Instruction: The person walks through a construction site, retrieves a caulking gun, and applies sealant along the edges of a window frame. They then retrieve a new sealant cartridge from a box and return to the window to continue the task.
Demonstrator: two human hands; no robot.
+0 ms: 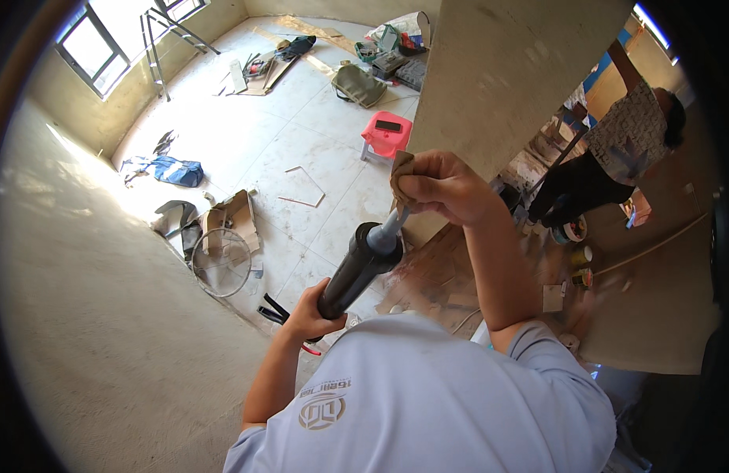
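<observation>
My left hand (308,312) is closed around the rear of a black caulking gun (347,277), which tilts up and to the right in front of my chest. A grey nozzle (386,230) sticks out of its far end. Pinched between the thumb and fingers of my right hand (451,188) is a crumpled piece of brown cardboard or paper (401,177). It sits right at the nozzle's tip and seems to touch it. Part of the gun's handle and a red piece show below my left hand.
A pink stool (386,135) bearing a dark phone stands beyond my hands. Past a wall edge (490,87) on the right, another person (617,150) is among buckets and clutter. Leftward lie a cardboard box (240,217), a round hoop (221,293) and a blue bag (175,171); a stepladder (153,57) stands farther back.
</observation>
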